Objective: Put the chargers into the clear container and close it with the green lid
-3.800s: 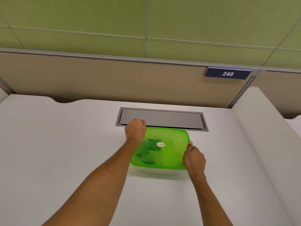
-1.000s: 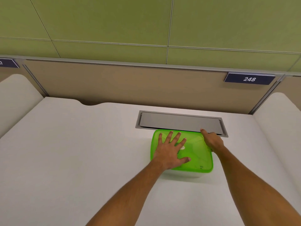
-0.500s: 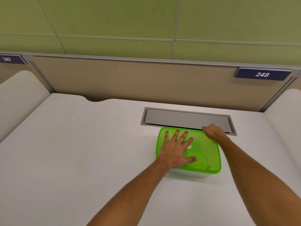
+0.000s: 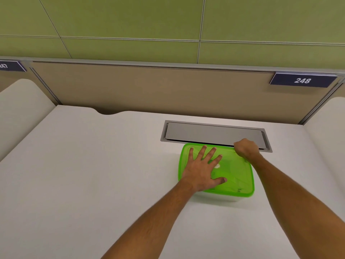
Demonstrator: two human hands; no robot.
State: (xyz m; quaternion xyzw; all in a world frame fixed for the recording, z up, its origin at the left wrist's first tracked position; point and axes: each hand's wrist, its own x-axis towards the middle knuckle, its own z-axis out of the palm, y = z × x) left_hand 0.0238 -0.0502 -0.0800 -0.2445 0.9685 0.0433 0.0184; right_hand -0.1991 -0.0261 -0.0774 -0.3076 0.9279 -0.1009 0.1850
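The green lid lies on top of the clear container, which stands on the white worktop just in front of the grey cable hatch. Only a thin strip of the container wall shows below the lid's near edge. The chargers cannot be made out through the tinted lid; they are judged to be inside.

Step in hand: seating the lid.

- The left hand lies flat on the left half of the lid, fingers spread wide, palm down. It holds nothing; it acts as a brace.
- The right hand is curled into a loose fist over the far right corner of the lid, knuckles toward the hatch. It appears to press down on the corner rather than grip it; whether any finger hooks under the rim cannot be told.

Recommended procedure:

1. Hold the flat palm steady so the container does not slide toward the hatch.
2. Press each corner in turn, working round the rim, rather than pushing the centre only.
3. Check the near right corner, which looks untouched by either hand.
4. Confirm that the rim sits level all round. A raised corner indicates an incomplete seal.

Caution: heavy pressure at one corner may tip up the opposite edge.
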